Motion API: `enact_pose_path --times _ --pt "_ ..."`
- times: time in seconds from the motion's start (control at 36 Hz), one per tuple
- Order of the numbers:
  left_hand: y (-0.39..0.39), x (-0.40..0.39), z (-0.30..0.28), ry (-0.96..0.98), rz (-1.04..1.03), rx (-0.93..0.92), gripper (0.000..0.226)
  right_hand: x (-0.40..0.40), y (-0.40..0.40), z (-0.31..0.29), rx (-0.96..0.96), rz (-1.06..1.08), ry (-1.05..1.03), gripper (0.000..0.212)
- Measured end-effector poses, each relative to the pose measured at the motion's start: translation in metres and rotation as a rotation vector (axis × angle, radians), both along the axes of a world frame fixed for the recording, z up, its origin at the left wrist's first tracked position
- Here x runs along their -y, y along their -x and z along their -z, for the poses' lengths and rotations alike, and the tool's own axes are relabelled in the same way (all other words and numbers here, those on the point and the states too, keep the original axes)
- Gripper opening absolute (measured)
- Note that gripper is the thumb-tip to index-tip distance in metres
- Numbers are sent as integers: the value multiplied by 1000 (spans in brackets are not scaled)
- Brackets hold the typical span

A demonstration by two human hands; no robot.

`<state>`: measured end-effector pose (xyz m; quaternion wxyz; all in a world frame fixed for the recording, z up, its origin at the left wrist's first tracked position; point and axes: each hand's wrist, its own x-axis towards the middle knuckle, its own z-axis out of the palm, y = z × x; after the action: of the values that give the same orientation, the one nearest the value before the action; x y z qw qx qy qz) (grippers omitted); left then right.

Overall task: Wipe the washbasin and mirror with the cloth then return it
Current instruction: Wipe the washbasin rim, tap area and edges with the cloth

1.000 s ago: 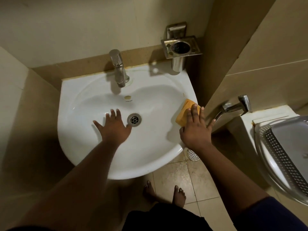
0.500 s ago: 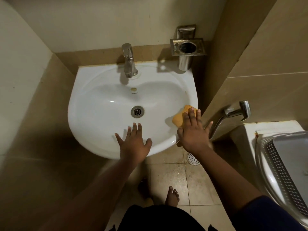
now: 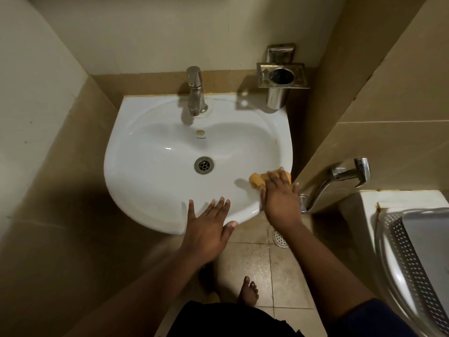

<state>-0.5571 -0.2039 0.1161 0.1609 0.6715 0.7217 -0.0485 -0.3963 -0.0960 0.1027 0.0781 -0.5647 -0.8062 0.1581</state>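
While our right hand (image 3: 279, 203) presses the cloth (image 3: 257, 179) flat-fingered on the washbasin (image 3: 150, 152) right rim, left hand (image 3: 206, 227) rests open nearby.

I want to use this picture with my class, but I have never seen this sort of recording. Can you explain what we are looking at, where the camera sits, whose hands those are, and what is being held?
There is no machine here. A person wears a wide-angle camera on the head, so you look down along their own arms. Below is a white washbasin with a tap at the back and a drain in the middle. The right hand presses an orange cloth against the basin's near right rim, wiping it. The left hand holds nothing; its spread fingers lie at the front rim. A metal holder is fixed to the wall behind. No mirror shows in this view.
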Motion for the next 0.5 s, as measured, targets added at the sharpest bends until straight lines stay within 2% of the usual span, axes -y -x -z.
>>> enact_pose_path --times 0.11,0.17,0.22,0.28,0.33,0.39,0.5 --pt "1 0 -2 22 4 11 88 -43 -4 3 -19 68 -2 37" --pt "0 -1 -3 28 10 16 84 -55 -2 5 -164 161 -41 34" --pt "1 -1 -4 30 29 19 84 -65 4 -2 -364 348 -65 32" --pt "3 -2 -4 16 51 22 89 -80 10 -16 -544 586 -42 38" --pt "4 -3 -5 16 78 26 96 -99 12 -26 -630 711 -37 41" --pt "6 -4 -5 25 93 33 93 -115 13 -33 -638 685 -74 42" --pt "8 -5 -4 31 104 55 79 -134 23 -36 -579 490 -186 44"
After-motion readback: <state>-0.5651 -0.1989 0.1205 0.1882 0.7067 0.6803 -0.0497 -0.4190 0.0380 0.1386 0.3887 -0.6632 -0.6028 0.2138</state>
